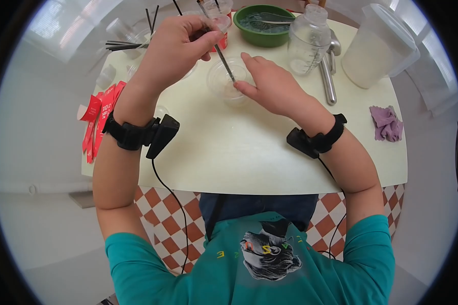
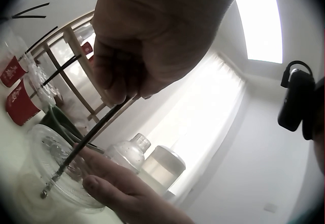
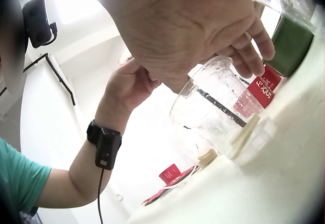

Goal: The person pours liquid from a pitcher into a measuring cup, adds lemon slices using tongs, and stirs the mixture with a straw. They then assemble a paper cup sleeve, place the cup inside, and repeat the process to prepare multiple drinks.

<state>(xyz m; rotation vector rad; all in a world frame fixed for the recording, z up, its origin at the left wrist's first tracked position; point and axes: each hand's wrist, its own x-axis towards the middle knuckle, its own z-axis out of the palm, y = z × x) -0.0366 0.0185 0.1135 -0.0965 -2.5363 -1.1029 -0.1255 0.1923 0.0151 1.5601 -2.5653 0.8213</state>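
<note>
My left hand (image 1: 180, 48) pinches a thin dark straw (image 1: 223, 61) near its upper end, above the middle back of the table. The straw slants down into a clear plastic cup (image 2: 38, 150), its lower end close to the bottom. A pale substance (image 3: 244, 136) lies low in the cup, with wet specks on the wall. My right hand (image 1: 276, 86) holds the cup from the right, thumb at the near rim and fingers along the far side. In the right wrist view the cup (image 3: 203, 114) leans slightly below the palm.
Behind stand a green bowl (image 1: 263, 38) with a spoon, a clear bottle (image 1: 308, 48) and red cups (image 2: 23, 102). On the right are a metal-handled tool (image 1: 328, 84), a lidded pitcher (image 1: 374, 51) and a purple cloth (image 1: 387, 123). Red printed paper pieces (image 1: 106, 109) and dark straws (image 1: 122, 46) lie left.
</note>
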